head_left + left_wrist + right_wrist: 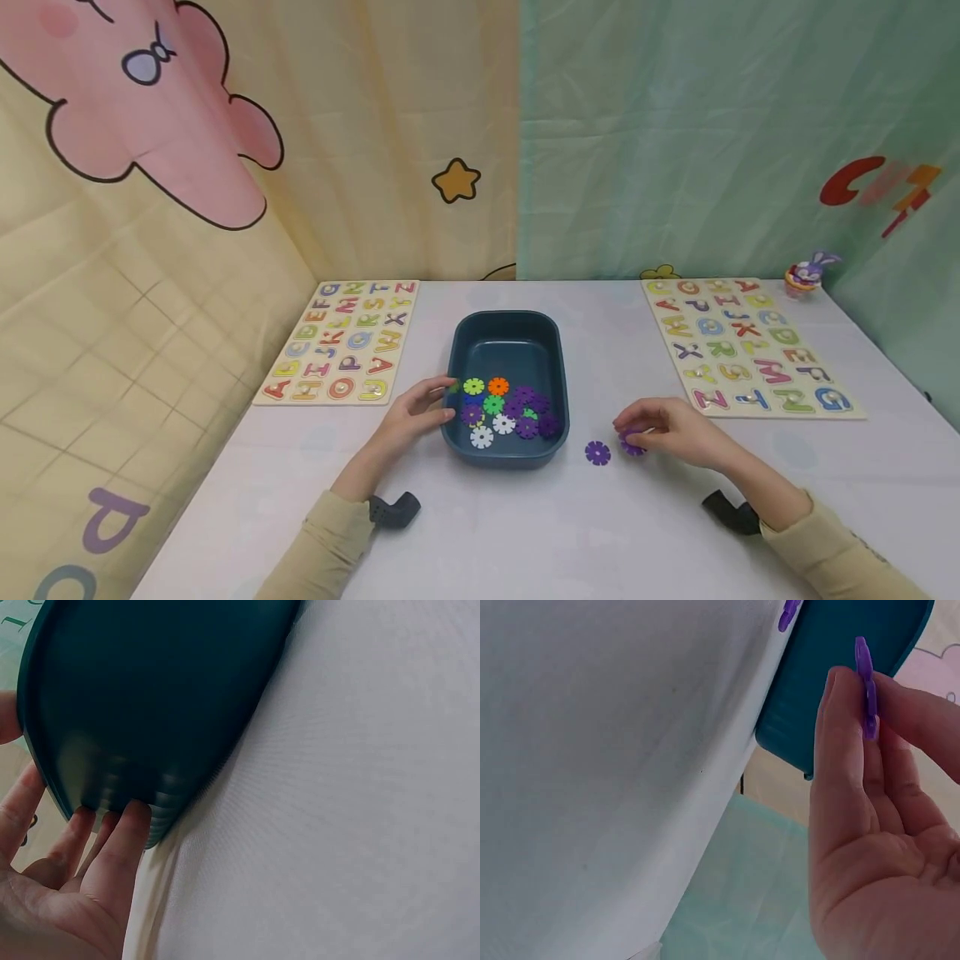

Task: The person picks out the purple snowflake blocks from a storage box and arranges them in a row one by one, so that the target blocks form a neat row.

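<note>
A dark teal basin (512, 458) holds several snowflake-shaped plastic discs in purple, white, green, yellow and orange. My left hand (412, 412) rests against its left side, fingers extended. In the left wrist view, the fingertips touch the outer wall of the basin (157, 697). To the right of the basin, my right hand (678, 431) pinches a purple snowflake disc (867, 690) between thumb and fingers, seen edge-on in the right wrist view. Another purple snowflake disc (597, 453) lies on the table between that hand and the basin.
Alphabet puzzle boards lie on the white table (525, 542), one at the left (337, 342) and another at the right (750, 350). A small purple rabbit figure (808, 273) stands in the far right corner. Printed curtains (420, 108) hang behind the table.
</note>
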`<state>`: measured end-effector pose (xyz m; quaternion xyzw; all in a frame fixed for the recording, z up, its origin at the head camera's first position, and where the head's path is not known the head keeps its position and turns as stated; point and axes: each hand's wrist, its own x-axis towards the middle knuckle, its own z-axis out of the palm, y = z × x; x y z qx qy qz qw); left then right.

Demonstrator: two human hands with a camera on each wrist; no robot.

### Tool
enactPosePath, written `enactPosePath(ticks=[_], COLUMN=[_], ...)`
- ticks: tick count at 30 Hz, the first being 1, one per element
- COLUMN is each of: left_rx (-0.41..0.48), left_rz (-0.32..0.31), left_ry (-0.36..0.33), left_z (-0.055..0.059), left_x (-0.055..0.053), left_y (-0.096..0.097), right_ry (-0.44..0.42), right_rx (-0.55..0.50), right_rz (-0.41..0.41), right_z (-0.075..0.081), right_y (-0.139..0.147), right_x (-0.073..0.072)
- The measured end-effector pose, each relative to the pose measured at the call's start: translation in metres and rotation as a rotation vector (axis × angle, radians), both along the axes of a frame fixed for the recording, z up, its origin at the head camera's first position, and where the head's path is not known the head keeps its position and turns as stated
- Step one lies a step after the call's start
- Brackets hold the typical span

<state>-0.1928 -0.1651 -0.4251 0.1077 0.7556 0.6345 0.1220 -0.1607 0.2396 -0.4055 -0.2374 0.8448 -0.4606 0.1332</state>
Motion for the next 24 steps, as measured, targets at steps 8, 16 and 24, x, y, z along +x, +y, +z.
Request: enactPosePath(ticks=[8,16,24], left_rx=[0.003,0.010,0.009], left_rz=[-0.001,-0.007,-0.010], left_ry=[0.004,0.001,0.003], left_z=[-0.002,-0.002,-0.002], left_x=[-0.001,-0.001,-0.001], left_y=[-0.001,-0.001,-0.001], right_ry=[-0.055,-0.059,0.094], right_rx=[-0.014,0.034,0.146], right_rz=[0.058,0.059,0.070], right_z=[-0.011,-0.017,-0.016], right_y=[0.002,0.002,-0.001], right_x=[-0.003,-0.003,0.002])
